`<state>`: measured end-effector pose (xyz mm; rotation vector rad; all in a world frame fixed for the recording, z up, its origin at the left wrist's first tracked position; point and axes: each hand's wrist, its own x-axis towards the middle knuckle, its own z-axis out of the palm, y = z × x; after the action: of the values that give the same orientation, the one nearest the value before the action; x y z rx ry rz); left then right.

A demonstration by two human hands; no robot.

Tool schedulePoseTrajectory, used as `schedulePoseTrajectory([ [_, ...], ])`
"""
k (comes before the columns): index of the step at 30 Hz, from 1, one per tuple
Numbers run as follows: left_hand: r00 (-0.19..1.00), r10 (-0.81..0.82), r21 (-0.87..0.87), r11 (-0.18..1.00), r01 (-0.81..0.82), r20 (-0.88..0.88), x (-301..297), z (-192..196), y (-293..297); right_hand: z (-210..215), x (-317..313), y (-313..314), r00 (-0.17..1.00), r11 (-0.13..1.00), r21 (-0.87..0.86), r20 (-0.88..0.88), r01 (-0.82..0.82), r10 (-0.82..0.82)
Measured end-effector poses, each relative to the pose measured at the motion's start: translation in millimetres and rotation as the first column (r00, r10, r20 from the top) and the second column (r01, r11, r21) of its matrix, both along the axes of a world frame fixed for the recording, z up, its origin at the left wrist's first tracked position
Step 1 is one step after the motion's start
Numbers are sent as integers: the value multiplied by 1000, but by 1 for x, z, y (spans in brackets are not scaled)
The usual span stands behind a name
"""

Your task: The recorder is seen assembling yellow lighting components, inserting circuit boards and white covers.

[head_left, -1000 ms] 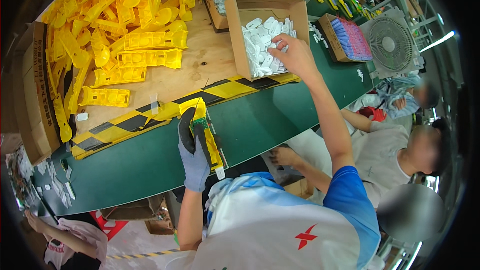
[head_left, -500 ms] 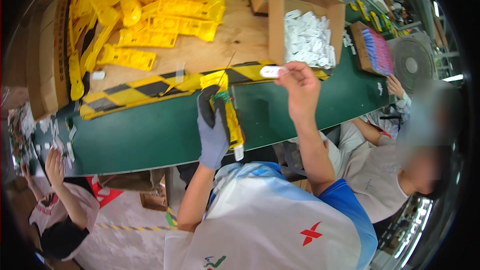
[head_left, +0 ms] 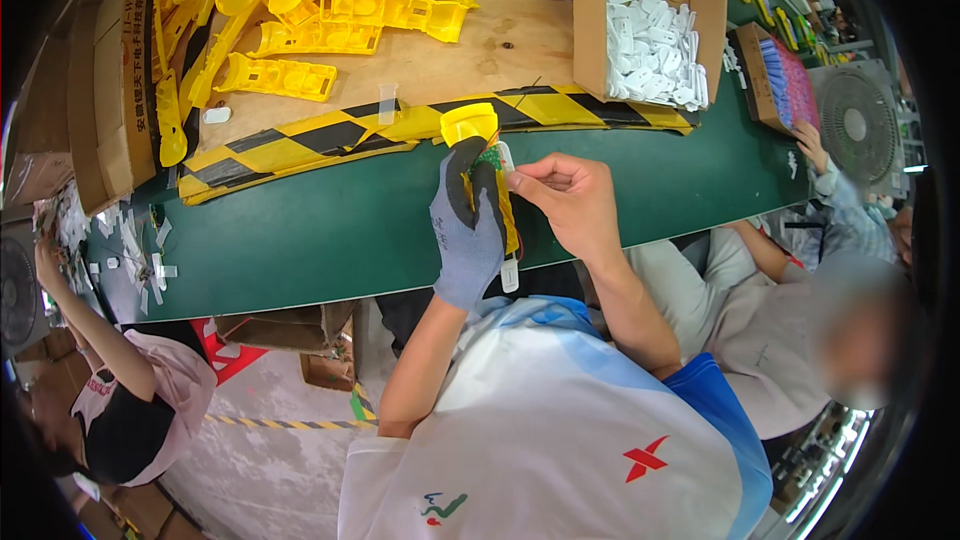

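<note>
My left hand, in a grey glove with black fingers, is closed around a yellow plastic housing. A small green circuit board with thin wires shows by the gloved fingertips. From the housing's lower end hangs a white plastic tab. Between thumb and forefinger, my bare right hand pinches a small white plastic piece against the right side of the housing, beside the board. The fingers partly cover this piece, and whether it is seated cannot be seen.
Yellow housings lie heaped on a wooden board with a striped yellow-black edge. A cardboard box of white pieces stands at its right. Co-workers sit on both sides of the green table; a fan stands far right.
My right hand has brought the white piece left to the housing, from clear air beside it. The left hand still holds the housing. The whole view has shifted slightly.
</note>
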<state>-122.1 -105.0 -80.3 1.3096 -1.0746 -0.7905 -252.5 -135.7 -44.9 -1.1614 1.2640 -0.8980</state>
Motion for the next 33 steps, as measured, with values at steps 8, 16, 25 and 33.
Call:
schedulePoseTrajectory([
  [8, 998, -46, 71, 996, 49, -52, 3, 0, 0, -17, -18, -14, 973, 973, 178, 207, -144, 106],
  [16, 996, -67, 51, 996, 71, -62, 6, 3, -2, -15, -4, -14, 966, 983, 169, 256, -78, 33],
  [25, 981, -89, 80, 991, 104, -170, 6, -4, -2, -18, -17, -26, 968, 932, 316, 225, -179, 110],
  [33, 974, -101, 66, 991, 116, -202, 10, -2, -4, -23, -13, -26, 954, 963, 182, 263, -199, 147],
])
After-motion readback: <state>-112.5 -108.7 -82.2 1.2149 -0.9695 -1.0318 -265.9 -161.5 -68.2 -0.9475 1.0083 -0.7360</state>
